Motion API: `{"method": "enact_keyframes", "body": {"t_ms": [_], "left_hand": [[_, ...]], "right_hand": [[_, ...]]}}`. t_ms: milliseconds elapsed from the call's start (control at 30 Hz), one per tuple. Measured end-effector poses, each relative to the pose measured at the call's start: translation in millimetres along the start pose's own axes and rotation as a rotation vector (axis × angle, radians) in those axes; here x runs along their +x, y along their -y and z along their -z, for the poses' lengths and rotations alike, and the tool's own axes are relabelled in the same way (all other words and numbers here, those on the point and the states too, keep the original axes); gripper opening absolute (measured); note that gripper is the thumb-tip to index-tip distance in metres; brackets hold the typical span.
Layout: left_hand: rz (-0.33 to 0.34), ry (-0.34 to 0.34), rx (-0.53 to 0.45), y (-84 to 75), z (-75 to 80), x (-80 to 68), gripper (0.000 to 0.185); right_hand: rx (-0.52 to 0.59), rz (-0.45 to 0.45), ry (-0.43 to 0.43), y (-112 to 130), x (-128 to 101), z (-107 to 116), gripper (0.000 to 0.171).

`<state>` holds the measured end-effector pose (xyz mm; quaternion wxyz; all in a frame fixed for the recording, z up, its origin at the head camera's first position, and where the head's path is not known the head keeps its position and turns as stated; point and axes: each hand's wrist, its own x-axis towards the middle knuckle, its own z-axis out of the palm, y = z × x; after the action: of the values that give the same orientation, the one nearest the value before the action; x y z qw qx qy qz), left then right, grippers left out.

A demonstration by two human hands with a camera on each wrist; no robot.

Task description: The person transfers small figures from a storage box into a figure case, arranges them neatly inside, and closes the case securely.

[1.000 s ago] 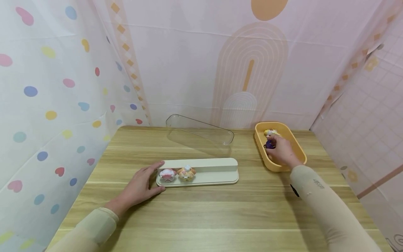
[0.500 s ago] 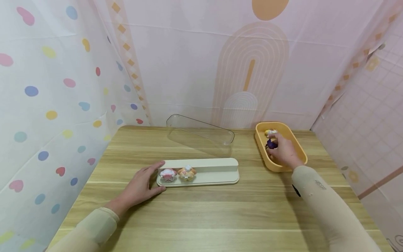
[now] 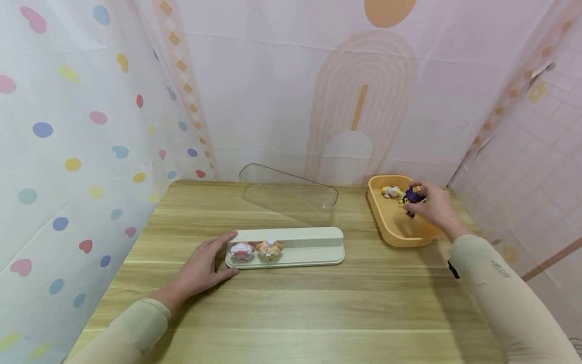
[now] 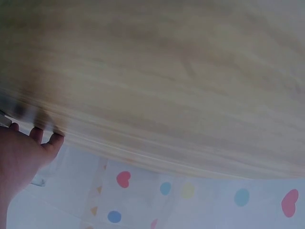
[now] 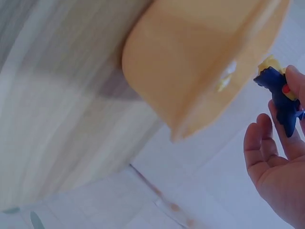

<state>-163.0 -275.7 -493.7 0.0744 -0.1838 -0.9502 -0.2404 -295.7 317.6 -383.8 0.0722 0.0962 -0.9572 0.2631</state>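
My left hand (image 3: pixel 200 270) rests spread against the cream tray (image 3: pixel 313 258) at lower centre, which carries two small figures (image 3: pixel 256 249). At right, my right hand (image 3: pixel 434 206) pinches a purple figure (image 3: pixel 411 194) above the yellow bin (image 3: pixel 392 230), where a pale figure (image 3: pixel 391 191) lies.

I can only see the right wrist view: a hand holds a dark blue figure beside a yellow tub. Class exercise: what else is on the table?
Observer: A cream display base lies mid-table, carrying a pink-and-white figure and an orange figure.
Operator: Where is the other hand?
Observer: The left hand rests against that base's left end.
Operator: Is the tub empty?
Observer: No, a yellow-and-white figure lies in the yellow tub; the right hand holds the dark blue figure above it.
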Motion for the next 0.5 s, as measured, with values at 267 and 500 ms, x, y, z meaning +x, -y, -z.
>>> {"method": "enact_keyframes", "body": {"t_ms": [267, 500], "left_hand": [[0.005, 0.004, 0.003, -0.3, -0.1, -0.8, 0.095], [-0.016, -0.012, 0.001, -3.6, 2.2, 1.1, 0.093]], "right_hand": [[0.0, -0.01, 0.055, 13, -6, 17, 0.062], [0.024, 0.089, 0.061, 43, -8, 18, 0.059]]}}
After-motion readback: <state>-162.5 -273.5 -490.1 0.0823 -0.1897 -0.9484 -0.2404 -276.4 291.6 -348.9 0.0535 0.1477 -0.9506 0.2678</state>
